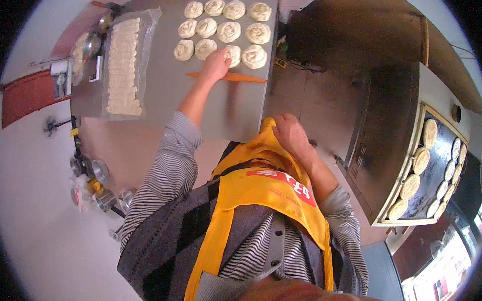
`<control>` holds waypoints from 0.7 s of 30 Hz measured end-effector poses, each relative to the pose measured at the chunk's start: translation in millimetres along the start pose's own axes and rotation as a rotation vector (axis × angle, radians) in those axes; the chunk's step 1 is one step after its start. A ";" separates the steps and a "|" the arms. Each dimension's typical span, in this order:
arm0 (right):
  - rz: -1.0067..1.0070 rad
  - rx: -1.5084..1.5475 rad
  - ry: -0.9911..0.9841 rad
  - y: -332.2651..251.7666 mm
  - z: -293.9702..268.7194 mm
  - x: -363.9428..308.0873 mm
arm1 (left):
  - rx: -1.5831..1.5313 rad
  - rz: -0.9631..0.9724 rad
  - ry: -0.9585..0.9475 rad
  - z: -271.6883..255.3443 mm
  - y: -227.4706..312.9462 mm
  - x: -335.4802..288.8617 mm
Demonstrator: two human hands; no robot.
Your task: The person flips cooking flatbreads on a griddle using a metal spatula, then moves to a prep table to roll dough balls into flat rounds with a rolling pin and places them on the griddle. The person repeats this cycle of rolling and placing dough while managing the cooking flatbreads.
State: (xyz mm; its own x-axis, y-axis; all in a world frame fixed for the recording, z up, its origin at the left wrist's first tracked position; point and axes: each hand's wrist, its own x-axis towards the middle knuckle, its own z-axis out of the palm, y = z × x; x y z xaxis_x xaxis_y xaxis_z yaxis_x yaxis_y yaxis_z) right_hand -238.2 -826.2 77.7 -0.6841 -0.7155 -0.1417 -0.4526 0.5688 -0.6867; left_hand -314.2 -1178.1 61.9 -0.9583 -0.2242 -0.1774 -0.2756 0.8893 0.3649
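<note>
Yellow apron [239, 189] cloth is pinched by the right hand [294, 135]. Toward eleven o'clock, the left hand [216, 66] touches coiled dough [234, 55], grip unclear.

left hand [216, 65] stretched well forward, right hand [291, 134] curled, closer in

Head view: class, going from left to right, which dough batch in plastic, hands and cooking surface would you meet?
Pale dough pieces in clear plastic → left hand → right hand → dark griddle bearing flat rounds.
</note>
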 end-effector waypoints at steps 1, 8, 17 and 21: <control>-0.038 -0.007 0.076 -13.3 12.1 26.0 | 0.016 0.095 0.046 6.9 -16.5 17.3; -0.093 -0.438 0.278 -60.4 74.6 165.6 | -0.019 0.204 -0.155 13.3 -30.6 54.2; -0.073 -0.294 0.146 -45.9 101.2 175.2 | -0.408 0.022 0.038 22.8 -37.3 8.2; -0.074 -0.199 0.032 -37.4 60.0 96.6 | -0.694 -0.162 0.124 -4.7 -39.3 -57.3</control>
State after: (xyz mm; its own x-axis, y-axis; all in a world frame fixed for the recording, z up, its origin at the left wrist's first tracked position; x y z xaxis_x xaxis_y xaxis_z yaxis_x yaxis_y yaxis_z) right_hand -253.0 -941.0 46.9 -0.6611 -0.7469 -0.0716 -0.6041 0.5865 -0.5396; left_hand -248.9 -1202.0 62.0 -0.8916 -0.4117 -0.1885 -0.3602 0.3925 0.8463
